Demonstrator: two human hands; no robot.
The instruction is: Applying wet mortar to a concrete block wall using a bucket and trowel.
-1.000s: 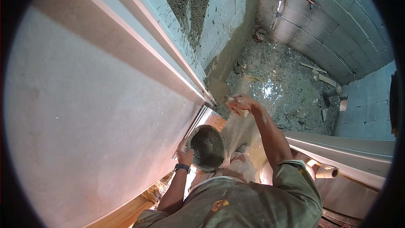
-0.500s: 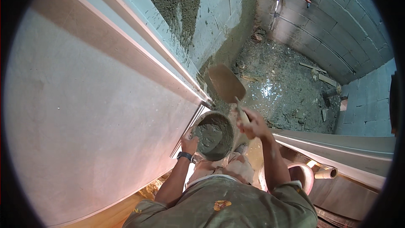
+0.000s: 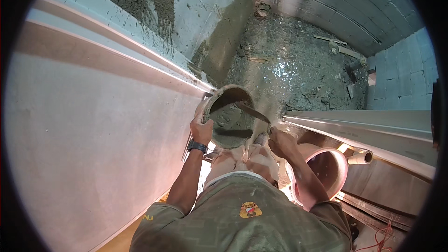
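Observation:
A round bucket (image 3: 201,107) of wet grey mortar (image 3: 227,117) is in front of my legs, its mouth tilted toward me. My left hand (image 3: 201,130), with a dark watch on its wrist, is closed on the bucket's left rim. On the other side, my right hand (image 3: 281,143) is wrapped round the handle of a trowel. The trowel's blade (image 3: 254,112) reaches over the right rim into the bucket, seen nearly edge-on with its tip at the mortar. My fingers hide most of the handle.
A large pale panel (image 3: 102,126) fills the left side. Beyond it stands a block wall (image 3: 200,4) partly coated with mortar. Wet, rubble-strewn floor (image 3: 298,74) lies ahead. At right are a door frame (image 3: 364,123), a pinkish tub (image 3: 343,168) and a pipe end (image 3: 361,157).
The trowel has come down from beside the wall into the bucket. My right hand has moved lower and nearer. The bucket appears higher in view and more tilted; the view itself has shifted.

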